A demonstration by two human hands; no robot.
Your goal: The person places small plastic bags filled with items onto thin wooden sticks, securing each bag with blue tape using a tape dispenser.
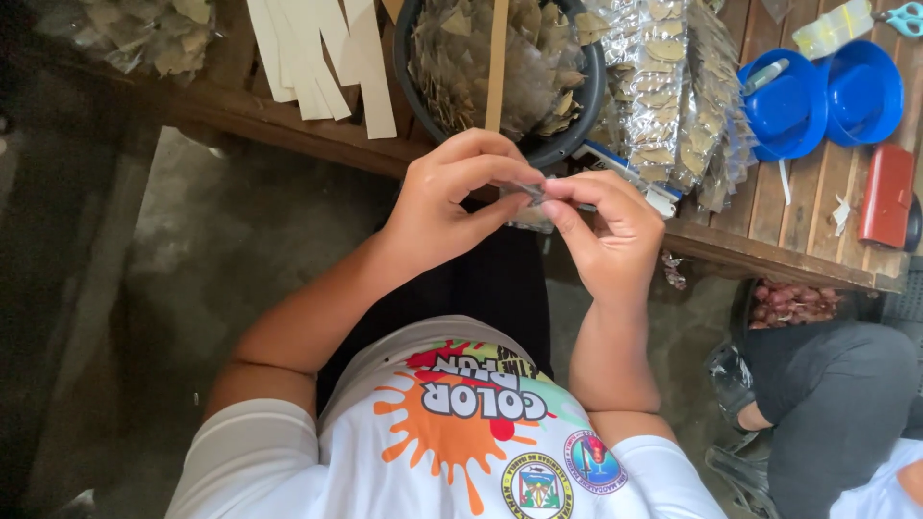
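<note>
Two hands meet in the middle of the view over a wooden worktop (769, 252), and things spread from left to right around them. At the far left, on the worktop's upper corner, lies a clear bag of dried leaves (144, 34), and next to it a fan of pale flat strips (322, 58) hangs over the edge. Then comes a dark round basin (562, 125) heaped with dried leaves, with a thin wooden stick (497, 58) lying across it. Below the basin, the left hand (452, 197) has its grip pressed together, thumb and fingers pinching a small clear packet (531, 192); whether anything is inside the packet cannot be told. The right hand (606, 226) meets it from the other side, its fingertips pinched on the same packet, so the packet is held between both hands just in front of the basin's near rim, above the person's lap. Further right a pile of filled clear packets (673, 86) rests on the worktop, then two blue bowls (827, 96) touching each other, then a red case (886, 197) near the right edge. At the lower right another person's dark-clad leg (827, 404) shows beside a container of reddish bulbs (793, 303).
</note>
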